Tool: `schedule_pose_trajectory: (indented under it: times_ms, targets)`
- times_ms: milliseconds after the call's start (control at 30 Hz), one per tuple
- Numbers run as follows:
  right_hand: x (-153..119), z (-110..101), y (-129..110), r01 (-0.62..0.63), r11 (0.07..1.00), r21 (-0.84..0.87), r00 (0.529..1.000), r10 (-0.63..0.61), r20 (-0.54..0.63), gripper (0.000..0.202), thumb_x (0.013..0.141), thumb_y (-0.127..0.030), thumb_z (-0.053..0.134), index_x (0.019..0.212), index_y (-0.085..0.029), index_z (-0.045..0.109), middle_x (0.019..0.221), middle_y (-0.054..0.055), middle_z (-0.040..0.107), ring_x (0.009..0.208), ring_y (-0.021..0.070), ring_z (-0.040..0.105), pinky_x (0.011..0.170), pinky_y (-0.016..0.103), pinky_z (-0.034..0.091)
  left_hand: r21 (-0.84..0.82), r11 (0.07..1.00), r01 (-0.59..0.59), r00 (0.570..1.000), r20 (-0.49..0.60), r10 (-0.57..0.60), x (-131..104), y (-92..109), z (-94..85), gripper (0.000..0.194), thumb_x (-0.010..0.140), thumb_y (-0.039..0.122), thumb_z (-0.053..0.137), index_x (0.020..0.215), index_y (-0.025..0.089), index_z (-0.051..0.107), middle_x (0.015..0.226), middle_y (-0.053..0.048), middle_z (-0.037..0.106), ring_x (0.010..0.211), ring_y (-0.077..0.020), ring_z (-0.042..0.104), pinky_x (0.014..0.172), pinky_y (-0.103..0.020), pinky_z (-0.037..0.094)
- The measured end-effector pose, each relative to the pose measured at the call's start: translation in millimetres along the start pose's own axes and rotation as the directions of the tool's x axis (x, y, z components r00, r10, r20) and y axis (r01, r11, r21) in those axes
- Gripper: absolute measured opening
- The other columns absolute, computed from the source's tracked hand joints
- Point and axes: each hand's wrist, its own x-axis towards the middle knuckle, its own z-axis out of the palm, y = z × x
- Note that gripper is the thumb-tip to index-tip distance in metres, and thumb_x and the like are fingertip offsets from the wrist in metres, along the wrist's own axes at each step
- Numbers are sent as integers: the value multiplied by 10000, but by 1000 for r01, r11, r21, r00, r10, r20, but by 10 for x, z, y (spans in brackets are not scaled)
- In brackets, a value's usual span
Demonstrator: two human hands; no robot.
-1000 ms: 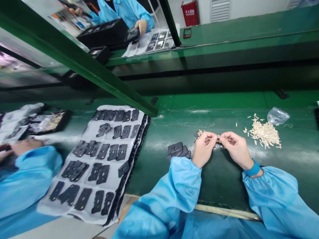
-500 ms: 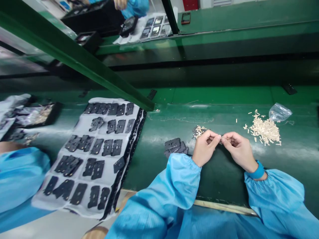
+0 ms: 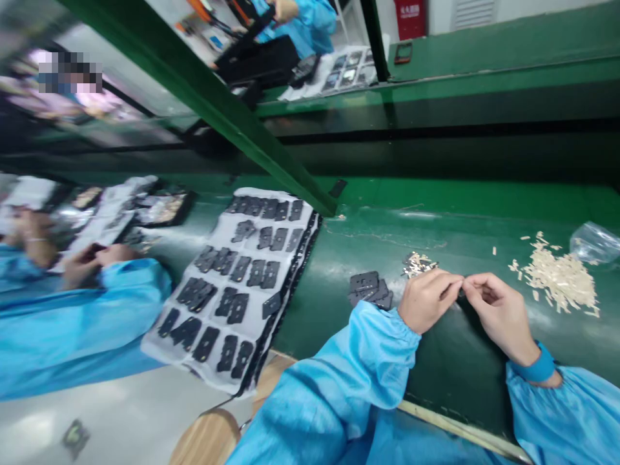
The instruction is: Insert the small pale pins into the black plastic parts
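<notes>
My left hand [image 3: 430,299] and my right hand [image 3: 498,315] meet fingertip to fingertip above the green table [image 3: 465,361]. Both are closed in a pinch on a small dark piece [image 3: 462,291], mostly covered by the fingers. Just behind my left hand lies a little heap of small dark and pale parts [image 3: 417,263]. Left of it are several flat black plastic plates [image 3: 371,289], overlapping one another. To the right of my right hand spreads a pile of small cream-coloured strips [image 3: 562,274], with a clear plastic bag [image 3: 597,243] beside it.
A white cloth tray [image 3: 264,256] with rows of black plates lies to the left. A green beam [image 3: 232,126] slants down to the table. Farther left, a co-worker's hands [image 3: 97,261] are at the same bench. A wooden stool [image 3: 206,439] stands below the edge.
The view has swung left, so the bench things appear farther right and the co-worker's hands come into sight. My hands stay together at the small piece; my left hand has turned more palm-down.
</notes>
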Motion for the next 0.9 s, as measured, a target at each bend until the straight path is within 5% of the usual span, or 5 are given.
schedule_pose_trajectory:
  times_ms: [233,500,667,800,900]
  targets:
    - [-1,-55,69,20,998,-63,1000,-19,17,365,904,-530,709,935,-167,725,810,78,715,643,133,627,562,208,501,91,995,-52,998,45,48,-67,-127,53,171,1022,195,545,980,163,707,860,-14,712,775,-110,678,765,-225,548]
    - [43,-29,-40,9,1000,-8,1000,-8,5,340,895,-487,694,882,-148,704,782,87,702,630,145,637,568,233,514,-30,999,-23,995,92,26,-7,-78,-32,180,1048,235,566,1074,160,727,973,-33,759,857,-114,708,842,-218,560]
    - [43,-24,-40,60,993,-100,998,-56,42,241,896,-389,671,860,-153,700,701,38,636,587,121,523,549,248,435,-77,997,27,996,88,-21,6,-78,-50,129,958,119,604,926,162,722,805,-4,701,661,-78,589,653,-188,475]
    - [56,-48,-97,42,996,-80,997,-37,67,215,893,-358,663,847,-150,692,681,33,619,582,119,514,548,250,422,-47,998,47,994,103,-42,20,-76,-63,113,952,115,607,902,160,697,793,-3,681,670,-78,579,654,-184,452]
    - [85,-72,-136,-4,1000,5,999,4,43,224,866,-370,680,831,-148,677,690,42,627,579,120,524,538,245,424,-66,983,172,985,44,-170,56,-62,-105,100,982,145,587,949,151,682,860,-20,698,711,-81,619,678,-184,475]
